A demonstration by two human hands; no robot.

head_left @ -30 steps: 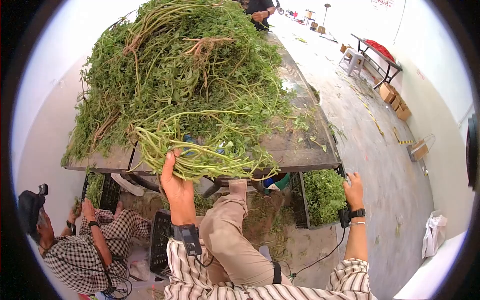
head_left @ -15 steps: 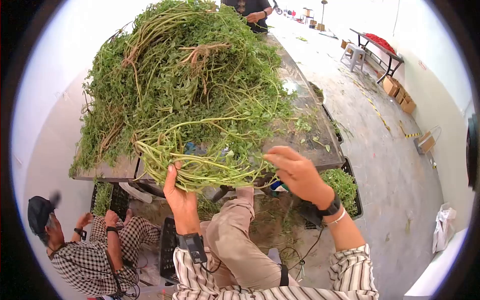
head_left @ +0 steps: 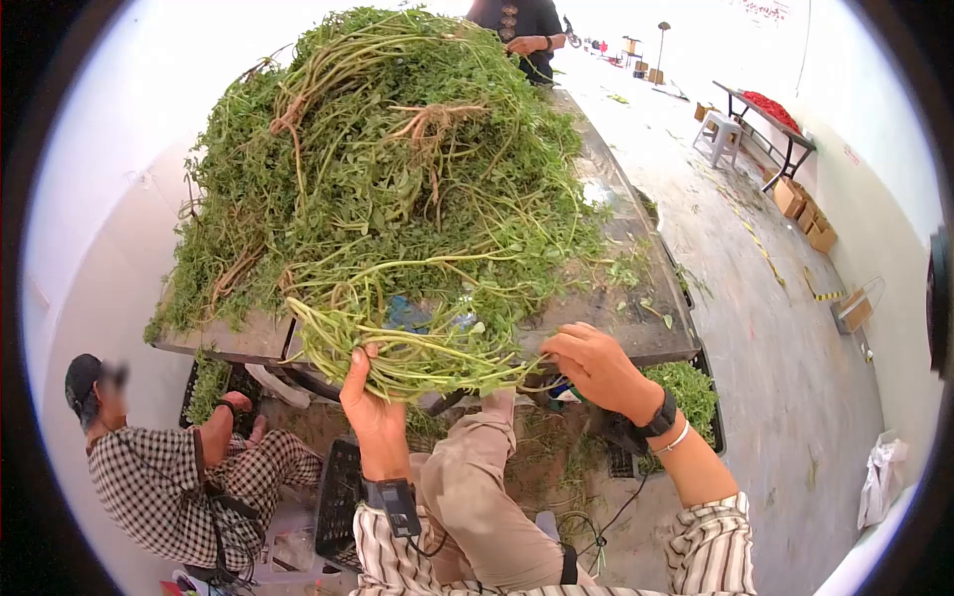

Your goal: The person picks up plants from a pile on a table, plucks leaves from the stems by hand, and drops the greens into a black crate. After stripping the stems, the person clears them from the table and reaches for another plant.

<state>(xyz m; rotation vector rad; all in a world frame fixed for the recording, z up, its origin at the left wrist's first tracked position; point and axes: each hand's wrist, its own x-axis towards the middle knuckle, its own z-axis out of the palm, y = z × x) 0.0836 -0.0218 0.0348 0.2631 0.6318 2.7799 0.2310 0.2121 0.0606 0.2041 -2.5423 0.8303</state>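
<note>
My left hand (head_left: 374, 405) grips a loose bundle of long green stems (head_left: 397, 356) at the near edge of the table, thumb on top. At the bundle's right end is my right hand (head_left: 588, 363), its fingers bent together near the stem tips; whether it pinches any stem is too small to tell. Behind the bundle rises a large heap of leafy green plants (head_left: 368, 179), with brown roots (head_left: 437, 117) showing on top.
A grey table (head_left: 636, 333) bears the heap. Below it stand black crates (head_left: 338, 492) with greens. One person in a checked shirt (head_left: 149, 477) sits at left; another person (head_left: 527, 30) stands at the far end. A stool (head_left: 719, 134) is at right.
My right hand has come down and closed its fingers near the stem tips. The seated person's hand has reached toward the crate. The whole view has shifted slightly.
</note>
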